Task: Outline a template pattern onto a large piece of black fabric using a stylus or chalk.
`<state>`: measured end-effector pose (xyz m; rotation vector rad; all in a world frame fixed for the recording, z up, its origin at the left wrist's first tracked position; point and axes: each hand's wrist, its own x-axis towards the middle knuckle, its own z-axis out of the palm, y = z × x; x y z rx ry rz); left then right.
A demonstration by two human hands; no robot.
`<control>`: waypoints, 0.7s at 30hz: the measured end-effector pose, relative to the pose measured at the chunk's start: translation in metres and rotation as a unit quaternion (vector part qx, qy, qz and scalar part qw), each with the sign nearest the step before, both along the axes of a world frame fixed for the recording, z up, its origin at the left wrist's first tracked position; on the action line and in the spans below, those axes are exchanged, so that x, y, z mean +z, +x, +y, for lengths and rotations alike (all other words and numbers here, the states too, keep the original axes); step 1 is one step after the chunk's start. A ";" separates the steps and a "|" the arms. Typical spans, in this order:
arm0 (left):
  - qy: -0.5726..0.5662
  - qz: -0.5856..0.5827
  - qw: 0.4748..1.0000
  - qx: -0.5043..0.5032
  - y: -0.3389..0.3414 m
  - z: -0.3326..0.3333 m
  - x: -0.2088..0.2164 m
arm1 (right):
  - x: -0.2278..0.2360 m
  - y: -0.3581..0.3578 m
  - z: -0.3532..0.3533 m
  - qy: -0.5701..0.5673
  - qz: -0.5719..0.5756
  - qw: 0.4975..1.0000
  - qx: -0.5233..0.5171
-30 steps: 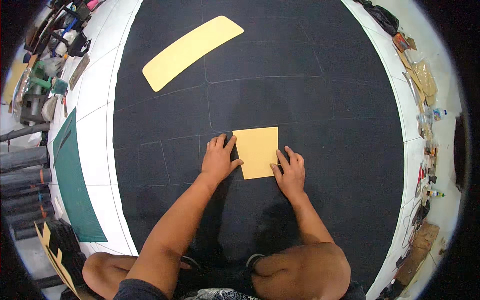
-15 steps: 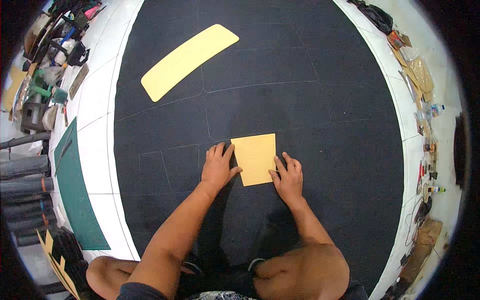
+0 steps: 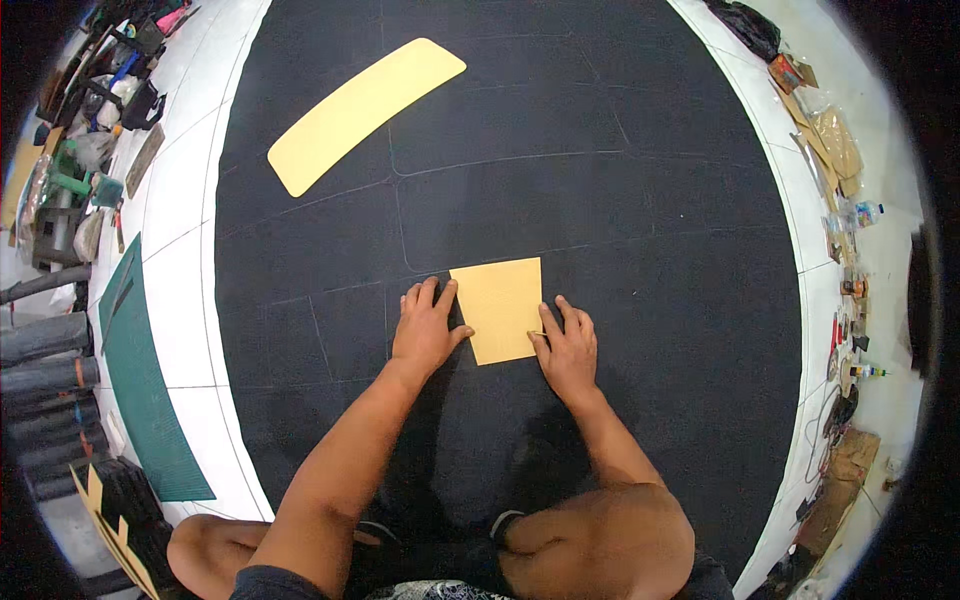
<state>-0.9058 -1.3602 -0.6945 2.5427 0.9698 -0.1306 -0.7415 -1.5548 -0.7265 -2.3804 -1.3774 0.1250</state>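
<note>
A pale yellow four-sided card piece (image 3: 503, 305) lies flat on a large black cloth (image 3: 700, 380), its top edge along a thin white drawn line. My left hand (image 3: 425, 325) rests at the card's left side, fingers spread, with the thumb and index fingertips at its edge. At the right edge is my right hand (image 3: 568, 345); a short thin stick-like thing (image 3: 537, 333) shows at its thumb and index finger, mostly hidden. Farther off to the left, a long curved yellow card piece (image 3: 365, 115) with rounded corners lies on the cloth.
White drawn outlines cross the cloth. On the white tiled floor at left lie a green mat (image 3: 150, 390), dark rolls (image 3: 45, 340) and piled bags and tools. Along the right stand a plastic bottle (image 3: 866, 213), cardboard (image 3: 845, 490) and small tools. My bent legs are close below.
The whole view has shifted slightly, so everything sits a little farther left and higher. Both hands and the card keep nearly the same places on the cloth.
</note>
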 end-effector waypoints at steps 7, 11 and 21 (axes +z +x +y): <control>-0.009 -0.012 1.000 -0.005 -0.002 0.001 -0.003 | -0.004 0.001 -0.001 -0.001 -0.019 1.000 0.005; -0.007 -0.012 1.000 -0.001 -0.003 0.000 -0.005 | -0.006 0.000 -0.001 0.000 -0.020 1.000 0.005; -0.013 -0.004 1.000 0.000 -0.002 0.002 -0.004 | -0.002 -0.001 -0.001 -0.011 -0.018 1.000 0.002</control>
